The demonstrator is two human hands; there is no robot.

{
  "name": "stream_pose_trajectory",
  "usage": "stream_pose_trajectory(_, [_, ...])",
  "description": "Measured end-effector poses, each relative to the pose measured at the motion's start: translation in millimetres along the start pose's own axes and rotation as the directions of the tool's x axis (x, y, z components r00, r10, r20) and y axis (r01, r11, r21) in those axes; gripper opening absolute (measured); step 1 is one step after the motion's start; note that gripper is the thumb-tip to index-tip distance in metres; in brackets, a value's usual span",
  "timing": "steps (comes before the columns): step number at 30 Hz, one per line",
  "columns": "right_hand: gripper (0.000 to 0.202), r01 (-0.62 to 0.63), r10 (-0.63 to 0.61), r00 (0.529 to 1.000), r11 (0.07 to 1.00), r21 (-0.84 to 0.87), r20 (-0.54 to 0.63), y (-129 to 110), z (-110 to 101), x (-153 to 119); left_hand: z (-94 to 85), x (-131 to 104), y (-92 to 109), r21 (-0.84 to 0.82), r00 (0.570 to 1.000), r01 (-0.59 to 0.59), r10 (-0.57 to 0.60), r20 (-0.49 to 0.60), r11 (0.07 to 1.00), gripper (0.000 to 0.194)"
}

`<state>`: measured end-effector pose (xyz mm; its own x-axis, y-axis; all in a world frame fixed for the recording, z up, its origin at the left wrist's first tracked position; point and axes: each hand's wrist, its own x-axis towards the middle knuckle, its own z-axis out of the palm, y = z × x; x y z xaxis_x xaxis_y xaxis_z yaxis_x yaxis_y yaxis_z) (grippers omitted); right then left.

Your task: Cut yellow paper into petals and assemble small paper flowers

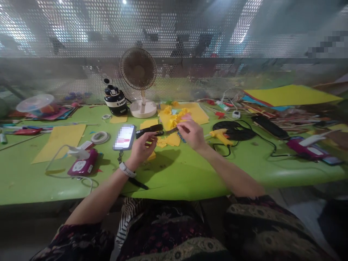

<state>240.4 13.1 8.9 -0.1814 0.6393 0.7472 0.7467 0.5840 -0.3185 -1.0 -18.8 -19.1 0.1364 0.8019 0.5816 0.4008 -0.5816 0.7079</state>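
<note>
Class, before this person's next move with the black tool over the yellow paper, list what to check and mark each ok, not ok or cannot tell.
1. Left hand grips the black tool: ok.
2. Right hand at the tool's tip: ok.
3. Yellow paper pieces within reach: ok.
4. Phone clear of the hands: ok.
5. Yellow glue gun lying untouched on the green table: ok.
6. Whether the tool's blade is out: cannot tell.

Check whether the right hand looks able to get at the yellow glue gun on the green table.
Probably yes: the yellow glue gun lies just beside the right hand with bare green table between, though that hand's fingers already pinch something.
</note>
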Motion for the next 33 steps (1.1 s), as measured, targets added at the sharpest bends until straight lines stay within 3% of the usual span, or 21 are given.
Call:
stream_pose_trajectory(5, [0.019, -0.103, 0.105, 0.994, 0.984, -0.148, 0.003, 23, 1, 54, -8.0, 6, 2, -0.021, 0.998, 0.012, -0.013, -0.064, 1.000, 0.024])
stream_pose_trajectory(8, [0.023, -0.222, 0.238, 0.971, 0.925, -0.307, 0.015, 43, 11, 95, -10.0, 8, 2, -0.007, 0.996, 0.001, -0.002, -0.085, 1.000, 0.024])
stream_pose_trajectory(11, [0.031, -0.349, 0.440, 0.892, 0.816, -0.460, 0.104, 58, 24, 118, -12.8, 11, 1, 0.029, 0.993, -0.012, 0.015, -0.118, 1.000, 0.024])
stream_pose_trajectory(14, [0.041, -0.301, 0.492, 0.809, 0.816, -0.494, 0.320, 61, 31, 109, -20.7, 16, 0, 0.113, 0.997, 0.034, -0.026, -0.072, 0.993, 0.023])
stream_pose_trajectory(17, [0.036, -0.297, 0.467, 0.781, 0.862, -0.411, 0.415, 50, 32, 77, -32.9, 20, -4, 0.299, 0.987, 0.078, -0.117, 0.114, 0.951, 0.021])
stream_pose_trajectory(21, [0.027, -0.257, 0.334, 0.805, 0.941, -0.218, 0.491, 24, 24, 34, -45.2, 22, -9, 0.412, 0.913, 0.030, -0.192, 0.359, 0.911, 0.023])
stream_pose_trajectory(24, [0.024, -0.201, 0.181, 0.806, 0.979, -0.026, 0.564, 1, 18, 14, -49.7, 22, -7, 0.436, 0.852, 0.045, -0.262, 0.453, 0.899, 0.034])
stream_pose_trajectory(28, [0.024, -0.035, -0.085, 0.792, 0.982, 0.184, 0.604, -24, 13, 0, -55.3, 24, 4, 0.382, 0.742, 0.068, -0.302, 0.598, 0.922, 0.051])
stream_pose_trajectory(31, [0.024, 0.059, -0.177, 0.787, 0.975, 0.215, 0.591, -31, 9, -2, -58.8, 24, 6, 0.402, 0.723, 0.018, -0.289, 0.627, 0.916, 0.058])
stream_pose_trajectory(33, [0.025, 0.052, -0.153, 0.797, 0.981, 0.186, 0.584, -28, 3, 1, -59.4, 24, 2, 0.441, 0.735, -0.022, -0.285, 0.615, 0.897, 0.055])
